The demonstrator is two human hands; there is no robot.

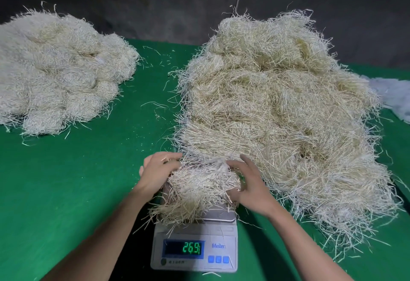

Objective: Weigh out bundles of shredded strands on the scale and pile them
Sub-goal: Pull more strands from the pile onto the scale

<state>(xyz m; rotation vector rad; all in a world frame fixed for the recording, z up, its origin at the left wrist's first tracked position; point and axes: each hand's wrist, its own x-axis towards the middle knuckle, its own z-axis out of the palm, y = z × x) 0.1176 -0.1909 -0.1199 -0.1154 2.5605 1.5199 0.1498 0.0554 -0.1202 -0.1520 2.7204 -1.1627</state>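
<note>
Bundles are lying in a pile at the far left of the green table. My left hand is curling round the left side of one bundle, which is sitting on top of the scale right in front of me. Green numbers on the screen are showing 26.9. My right hand is gripping the other side, fingers bending into the strands. Behind it and to the right, the big loose heap is touching the bundle. Some white stuff is peeking out at the far right.
</note>
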